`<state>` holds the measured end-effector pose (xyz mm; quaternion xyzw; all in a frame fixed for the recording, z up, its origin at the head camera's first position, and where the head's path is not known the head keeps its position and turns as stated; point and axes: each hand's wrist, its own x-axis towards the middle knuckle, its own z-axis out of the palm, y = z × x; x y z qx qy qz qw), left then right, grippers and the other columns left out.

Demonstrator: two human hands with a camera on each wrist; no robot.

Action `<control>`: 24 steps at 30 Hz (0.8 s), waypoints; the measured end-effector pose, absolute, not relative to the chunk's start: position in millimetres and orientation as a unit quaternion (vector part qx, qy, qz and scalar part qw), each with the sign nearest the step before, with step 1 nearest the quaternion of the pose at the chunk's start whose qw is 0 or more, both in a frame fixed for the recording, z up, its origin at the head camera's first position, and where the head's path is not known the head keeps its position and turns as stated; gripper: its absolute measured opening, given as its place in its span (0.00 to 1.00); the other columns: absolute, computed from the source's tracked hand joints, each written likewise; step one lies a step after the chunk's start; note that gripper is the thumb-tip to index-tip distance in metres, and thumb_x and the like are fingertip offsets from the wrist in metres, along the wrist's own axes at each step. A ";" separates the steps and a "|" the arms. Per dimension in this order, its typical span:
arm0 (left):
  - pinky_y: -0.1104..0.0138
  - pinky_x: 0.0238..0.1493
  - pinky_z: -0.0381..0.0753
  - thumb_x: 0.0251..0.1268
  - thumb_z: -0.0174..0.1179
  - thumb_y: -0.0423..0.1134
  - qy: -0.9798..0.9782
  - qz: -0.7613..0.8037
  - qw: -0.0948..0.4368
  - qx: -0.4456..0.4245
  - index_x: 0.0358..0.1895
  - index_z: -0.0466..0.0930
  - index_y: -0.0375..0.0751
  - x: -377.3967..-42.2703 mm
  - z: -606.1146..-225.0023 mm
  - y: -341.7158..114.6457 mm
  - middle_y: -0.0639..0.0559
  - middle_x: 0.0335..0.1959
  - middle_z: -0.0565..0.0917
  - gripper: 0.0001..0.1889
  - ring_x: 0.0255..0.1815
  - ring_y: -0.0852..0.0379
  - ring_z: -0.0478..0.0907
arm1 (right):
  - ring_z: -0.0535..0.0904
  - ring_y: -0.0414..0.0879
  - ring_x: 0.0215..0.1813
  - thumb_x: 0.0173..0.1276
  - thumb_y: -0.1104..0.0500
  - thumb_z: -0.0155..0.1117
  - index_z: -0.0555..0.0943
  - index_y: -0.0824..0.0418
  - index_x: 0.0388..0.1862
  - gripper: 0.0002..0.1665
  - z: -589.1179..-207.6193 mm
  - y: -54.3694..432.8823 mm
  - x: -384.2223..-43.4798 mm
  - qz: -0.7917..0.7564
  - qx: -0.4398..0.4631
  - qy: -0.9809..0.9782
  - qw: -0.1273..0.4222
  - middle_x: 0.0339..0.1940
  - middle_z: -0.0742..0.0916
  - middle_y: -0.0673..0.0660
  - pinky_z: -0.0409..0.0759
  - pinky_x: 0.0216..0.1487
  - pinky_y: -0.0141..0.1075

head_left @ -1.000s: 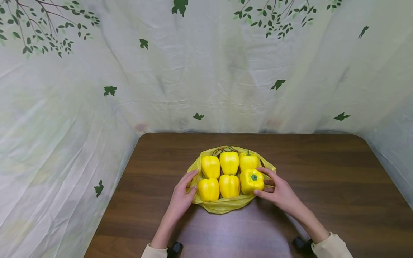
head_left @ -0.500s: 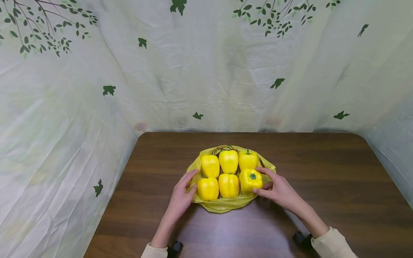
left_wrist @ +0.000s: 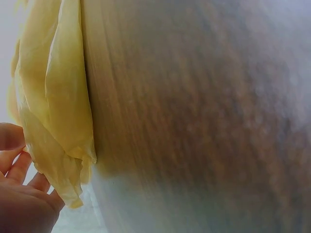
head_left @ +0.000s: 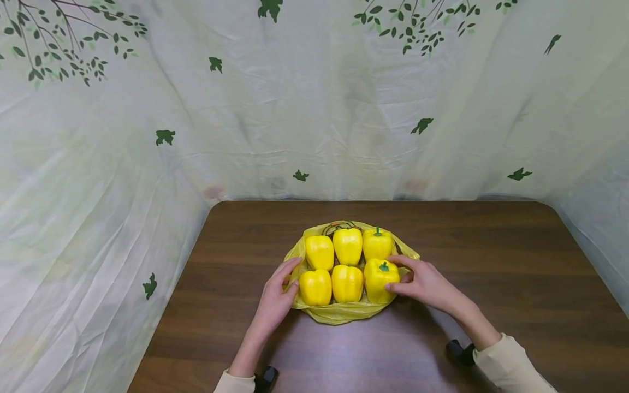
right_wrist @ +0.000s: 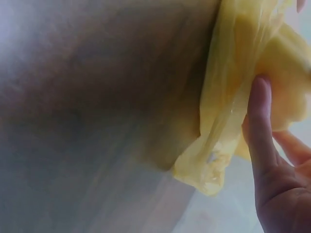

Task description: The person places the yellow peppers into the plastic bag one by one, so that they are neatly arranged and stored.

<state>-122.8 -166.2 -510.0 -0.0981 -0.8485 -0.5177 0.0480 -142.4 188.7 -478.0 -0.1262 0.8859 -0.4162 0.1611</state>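
Several yellow bell peppers lie in two rows in an open yellow plastic bag (head_left: 339, 314) with its rim spread around them. My right hand (head_left: 426, 283) grips the front right bell pepper (head_left: 377, 284) between thumb and fingers; its green stem points up and away. In the right wrist view the thumb (right_wrist: 260, 116) lies along that bell pepper (right_wrist: 286, 73), beside the bag's side. At the left rim, my left hand (head_left: 276, 295) holds the bag, thumb in front and fingers farther back. The left wrist view has the bag's folds (left_wrist: 58, 97) against the fingers.
The bag stands on a dark brown wooden table (head_left: 491, 256). Behind it hangs a pale curtain (head_left: 319, 109) with a leaf print, and more cloth borders both sides. Black straps (head_left: 459, 352) circle the wrists near the sleeves.
My right hand has tilted the front right bell pepper, so its stem turned from facing me to pointing upward, and drawn it slightly left. The left hand stays at the bag's rim.
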 end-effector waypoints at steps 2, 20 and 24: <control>0.49 0.57 0.74 0.61 0.57 0.21 -0.849 -0.518 0.049 -0.098 0.66 0.75 0.43 -122.6 -509.6 -166.1 0.52 0.66 0.74 0.28 0.67 0.51 0.69 | 0.81 0.45 0.31 0.59 0.40 0.72 0.72 0.61 0.66 0.43 -477.6 189.6 -144.5 -0.422 -0.132 0.881 0.170 0.43 0.84 0.54 0.81 0.33 0.37; 0.49 0.57 0.74 0.63 0.56 0.21 -0.849 -0.518 0.046 -0.092 0.66 0.75 0.42 -123.3 -510.3 -165.9 0.51 0.66 0.74 0.27 0.67 0.51 0.69 | 0.80 0.44 0.35 0.60 0.40 0.71 0.78 0.56 0.57 0.33 -477.1 188.2 -145.4 -0.433 -0.132 0.877 0.163 0.47 0.83 0.54 0.82 0.34 0.35; 0.49 0.59 0.73 0.62 0.56 0.21 -0.854 -0.510 0.046 -0.089 0.66 0.75 0.42 -123.7 -509.4 -166.1 0.52 0.66 0.74 0.28 0.68 0.50 0.68 | 0.80 0.45 0.32 0.63 0.39 0.68 0.80 0.55 0.58 0.30 -477.6 188.0 -147.3 -0.429 -0.142 0.875 0.175 0.48 0.83 0.55 0.82 0.34 0.37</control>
